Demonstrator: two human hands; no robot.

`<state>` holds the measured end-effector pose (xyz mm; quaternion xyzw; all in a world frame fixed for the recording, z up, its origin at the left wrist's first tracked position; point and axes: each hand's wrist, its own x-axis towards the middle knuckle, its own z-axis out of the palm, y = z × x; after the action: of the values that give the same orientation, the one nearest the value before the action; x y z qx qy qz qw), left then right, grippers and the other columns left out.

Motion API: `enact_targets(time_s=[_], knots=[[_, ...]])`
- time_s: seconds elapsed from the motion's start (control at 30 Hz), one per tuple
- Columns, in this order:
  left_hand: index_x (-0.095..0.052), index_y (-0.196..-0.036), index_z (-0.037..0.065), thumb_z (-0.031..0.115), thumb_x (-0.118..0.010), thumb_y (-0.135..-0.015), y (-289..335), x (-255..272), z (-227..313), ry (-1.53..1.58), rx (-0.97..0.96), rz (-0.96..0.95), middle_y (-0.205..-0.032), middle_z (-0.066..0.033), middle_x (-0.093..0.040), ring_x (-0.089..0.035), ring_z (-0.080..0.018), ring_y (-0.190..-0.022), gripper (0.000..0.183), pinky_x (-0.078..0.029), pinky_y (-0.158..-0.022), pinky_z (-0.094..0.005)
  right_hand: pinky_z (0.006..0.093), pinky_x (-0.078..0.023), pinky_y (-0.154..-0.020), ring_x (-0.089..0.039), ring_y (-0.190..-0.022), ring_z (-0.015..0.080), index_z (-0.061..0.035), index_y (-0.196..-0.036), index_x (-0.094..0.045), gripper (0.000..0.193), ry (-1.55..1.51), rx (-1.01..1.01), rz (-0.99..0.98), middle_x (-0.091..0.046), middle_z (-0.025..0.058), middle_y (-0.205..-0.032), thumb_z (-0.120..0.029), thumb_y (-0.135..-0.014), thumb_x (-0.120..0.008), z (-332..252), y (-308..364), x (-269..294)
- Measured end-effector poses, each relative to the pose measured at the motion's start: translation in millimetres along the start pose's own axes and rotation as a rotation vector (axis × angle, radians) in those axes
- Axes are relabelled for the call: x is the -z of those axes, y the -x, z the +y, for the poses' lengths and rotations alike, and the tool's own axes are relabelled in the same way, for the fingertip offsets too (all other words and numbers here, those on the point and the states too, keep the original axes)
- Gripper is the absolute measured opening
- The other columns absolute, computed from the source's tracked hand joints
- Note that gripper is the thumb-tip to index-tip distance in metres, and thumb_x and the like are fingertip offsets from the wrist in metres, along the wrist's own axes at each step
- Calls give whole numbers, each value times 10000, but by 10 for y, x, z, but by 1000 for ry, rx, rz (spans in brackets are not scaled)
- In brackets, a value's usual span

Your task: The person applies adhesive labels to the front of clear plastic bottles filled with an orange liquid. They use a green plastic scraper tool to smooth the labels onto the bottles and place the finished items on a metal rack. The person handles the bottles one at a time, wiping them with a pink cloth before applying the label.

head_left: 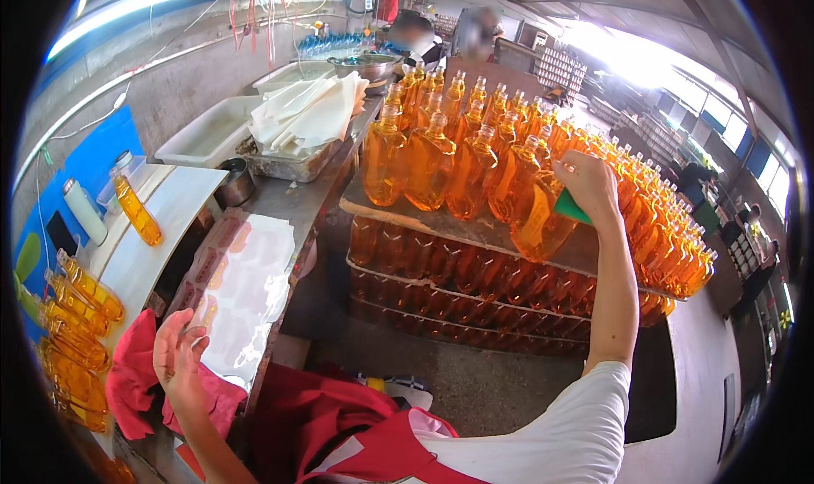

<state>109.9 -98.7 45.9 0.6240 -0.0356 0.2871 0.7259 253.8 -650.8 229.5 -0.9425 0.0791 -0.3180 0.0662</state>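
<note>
held bottle (536, 228): amber-orange | pad (571, 207): solid green | bottle rows (431, 168): amber-orange, clear necks | side bottles (75, 330): golden yellow-orange | label sheet (237, 268): white, repeated reddish and yellow-orange prints | cloth (129, 382): pinkish red | apron (390, 450): plain red | sleeve (568, 416): white | wall sheet (102, 145): bright blue | papers (303, 112): creamy white | tub (212, 134): off-white | flask (85, 212): pale grey-green | back bottles (335, 45): clear blue

Amber bottle (536, 228), tilted, green piece (572, 207) beside

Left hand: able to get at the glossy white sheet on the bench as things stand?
Likely yes: the left hand looks empty, fingers near the close end of the glossy white sheet, nothing visible blocking the way.
</note>
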Motion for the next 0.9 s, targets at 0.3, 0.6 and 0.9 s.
enact_targets(time_s=[0.3, 0.6, 0.9], knots=[[-540, -1284, 11, 103, -577, -939, -2, 312, -135, -71, 97, 125, -1252, -112, -594, -614, -160, -973, 360, -508, -842, -270, 453, -500, -826, -662, -992, 345, -165, -1051, -686, 484, 84, -188, -73, -708, 143, -1013, -594, -839, -615, 664, -435, -695], [-564, -1240, -13, 25, -590, -918, -45, 866, -230, -102, 152, 338, -1188, -101, -626, -633, -167, -1014, 325, -526, -890, -308, 393, -496, -692, -649, -769, 287, -67, -1318, -572, 501, 216, 24, -16, -693, 159, -1049, -402, -946, -592, 95, -265, -556], [-289, -1431, -62, 148, -783, -749, -1417, 1734, -372, -1173, -331, 991, -1345, -271, -474, -460, -400, -1268, 868, -352, -1083, -426, 302, -489, -565, -624, -587, 206, -24, -1003, -697, 239, -634, 829, -525, -682, 119, -776, -148, -810, -764, -3078, 737, -1252]])
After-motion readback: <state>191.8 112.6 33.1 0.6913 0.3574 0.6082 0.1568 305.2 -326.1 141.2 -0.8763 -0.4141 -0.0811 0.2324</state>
